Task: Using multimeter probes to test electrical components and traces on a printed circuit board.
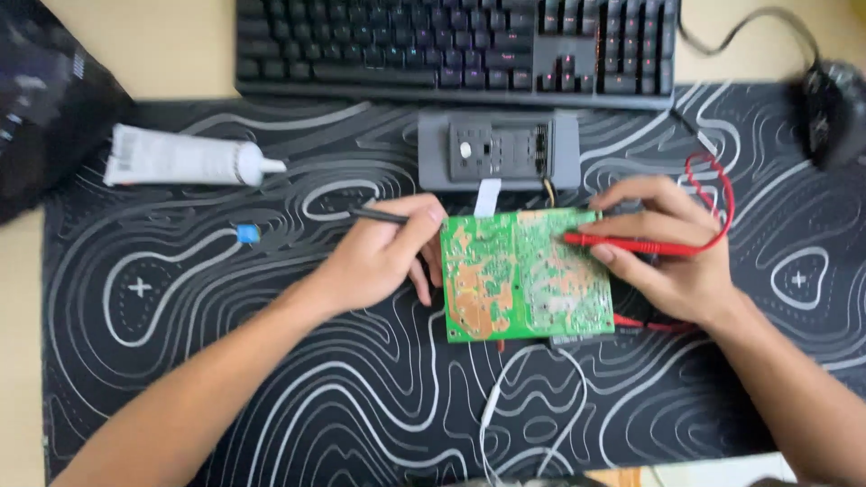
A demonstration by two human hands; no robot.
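We held a green circuit board point(528, 275) flat on the black desk mat point(271, 379) with pale wavy lines, its solder side up, near the middle of the mat and just below a grey box-shaped unit point(498, 149). Our left hand point(379, 261) was closed around a thin black probe point(379, 215), its fingers resting against the board's left edge. Our right hand point(672, 248) gripped a red probe point(631, 243), pinched between thumb and fingers, with its tip laid on the upper right part of the board. The two hands stood apart, one on each side of the board. A red lead point(713, 180) looped up from the red probe beside the right hand. A white ribbon point(487, 194) and thin wires ran between the board and the grey unit. White cables point(532, 397) trailed from under the board's lower edge toward us.

A white tube point(185, 158) with a nozzle lay on the mat well to the left, and a small blue part point(247, 234) sat below it. A dark keyboard point(451, 45) stretched across the top, touching the mat's far edge, and a black mouse point(834, 108) sat at the upper right
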